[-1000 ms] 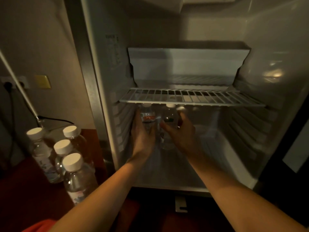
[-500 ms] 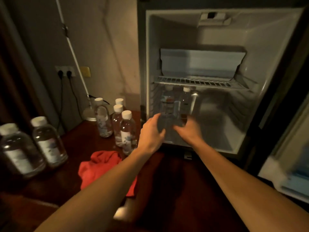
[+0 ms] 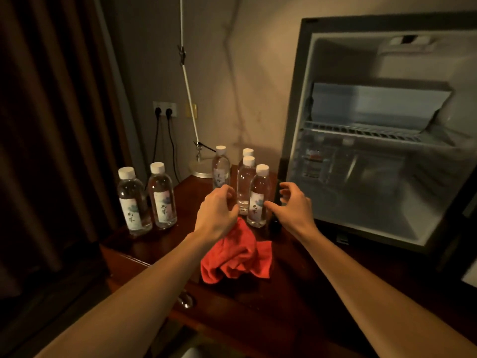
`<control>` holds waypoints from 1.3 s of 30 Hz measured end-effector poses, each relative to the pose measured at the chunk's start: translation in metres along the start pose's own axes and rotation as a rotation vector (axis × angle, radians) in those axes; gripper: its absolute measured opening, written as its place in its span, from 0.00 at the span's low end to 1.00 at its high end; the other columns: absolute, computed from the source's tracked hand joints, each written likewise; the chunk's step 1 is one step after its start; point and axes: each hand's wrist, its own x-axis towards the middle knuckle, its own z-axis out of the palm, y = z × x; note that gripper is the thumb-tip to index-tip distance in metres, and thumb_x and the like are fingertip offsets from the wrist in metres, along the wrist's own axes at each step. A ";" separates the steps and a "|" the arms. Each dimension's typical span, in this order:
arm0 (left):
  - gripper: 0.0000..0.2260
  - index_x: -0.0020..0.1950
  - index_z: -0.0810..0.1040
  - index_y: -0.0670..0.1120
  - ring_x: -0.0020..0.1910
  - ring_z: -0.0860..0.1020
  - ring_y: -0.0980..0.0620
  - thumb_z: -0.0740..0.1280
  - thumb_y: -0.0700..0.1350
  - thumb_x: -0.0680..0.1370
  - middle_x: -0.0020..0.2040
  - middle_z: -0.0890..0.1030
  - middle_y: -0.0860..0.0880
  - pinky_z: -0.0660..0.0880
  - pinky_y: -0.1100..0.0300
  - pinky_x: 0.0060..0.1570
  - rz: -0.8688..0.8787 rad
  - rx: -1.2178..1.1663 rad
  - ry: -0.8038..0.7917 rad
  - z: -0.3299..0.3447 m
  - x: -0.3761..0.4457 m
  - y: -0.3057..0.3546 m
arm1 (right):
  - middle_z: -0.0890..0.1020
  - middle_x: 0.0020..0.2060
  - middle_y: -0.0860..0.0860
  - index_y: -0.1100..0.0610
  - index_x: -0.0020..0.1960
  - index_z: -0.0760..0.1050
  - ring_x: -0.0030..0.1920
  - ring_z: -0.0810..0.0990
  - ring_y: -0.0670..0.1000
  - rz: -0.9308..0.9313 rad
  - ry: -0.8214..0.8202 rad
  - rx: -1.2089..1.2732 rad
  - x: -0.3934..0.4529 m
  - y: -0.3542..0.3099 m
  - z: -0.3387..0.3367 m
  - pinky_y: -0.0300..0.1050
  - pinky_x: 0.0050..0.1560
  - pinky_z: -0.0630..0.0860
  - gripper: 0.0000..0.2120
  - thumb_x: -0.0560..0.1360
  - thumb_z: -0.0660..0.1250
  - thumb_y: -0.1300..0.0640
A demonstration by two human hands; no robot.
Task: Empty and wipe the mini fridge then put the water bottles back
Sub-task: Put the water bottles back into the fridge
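Note:
The mini fridge (image 3: 296,104) stands open at the right, with a wire shelf (image 3: 366,133) and blurred bottles (image 3: 313,161) under it at the left. Several capped water bottles stand on the dark wooden table (image 3: 258,306): a cluster (image 3: 258,197) in the middle and two more (image 3: 147,200) to the left. A crumpled red cloth (image 3: 237,254) lies in front of the cluster. My left hand (image 3: 216,210) and my right hand (image 3: 294,205) hover on either side of the nearest bottle, fingers loosely curled, holding nothing.
A lamp base (image 3: 201,169) with a thin white rod stands behind the bottles. Two plugs sit in a wall socket (image 3: 164,109). Dark curtains (image 3: 51,125) hang at the left. A drawer knob (image 3: 184,299) shows on the table's front.
Both hands have come out of the fridge, leaving the bottles inside, and moved left to the bottle cluster on the table. The view has pulled back and turned left.

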 end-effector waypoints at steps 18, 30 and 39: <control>0.33 0.70 0.68 0.50 0.61 0.78 0.53 0.74 0.47 0.68 0.62 0.80 0.50 0.77 0.50 0.60 0.017 -0.287 -0.178 0.056 0.086 -0.042 | 0.82 0.51 0.48 0.49 0.63 0.69 0.51 0.82 0.50 0.014 0.187 -0.103 0.034 0.016 0.075 0.46 0.48 0.80 0.29 0.67 0.75 0.42; 0.28 0.57 0.80 0.49 0.48 0.81 0.58 0.80 0.50 0.59 0.49 0.83 0.53 0.80 0.56 0.51 -0.044 -0.324 0.012 0.063 0.078 -0.042 | 0.83 0.47 0.43 0.49 0.58 0.73 0.47 0.82 0.43 -0.015 0.213 -0.026 0.031 0.021 0.054 0.42 0.49 0.81 0.28 0.63 0.79 0.43; 0.24 0.54 0.80 0.50 0.44 0.81 0.62 0.82 0.47 0.60 0.45 0.83 0.55 0.78 0.64 0.46 0.008 -0.394 0.155 0.021 0.044 0.004 | 0.83 0.47 0.46 0.50 0.59 0.73 0.45 0.82 0.46 -0.062 0.327 -0.070 0.002 0.004 -0.008 0.39 0.42 0.76 0.30 0.62 0.78 0.40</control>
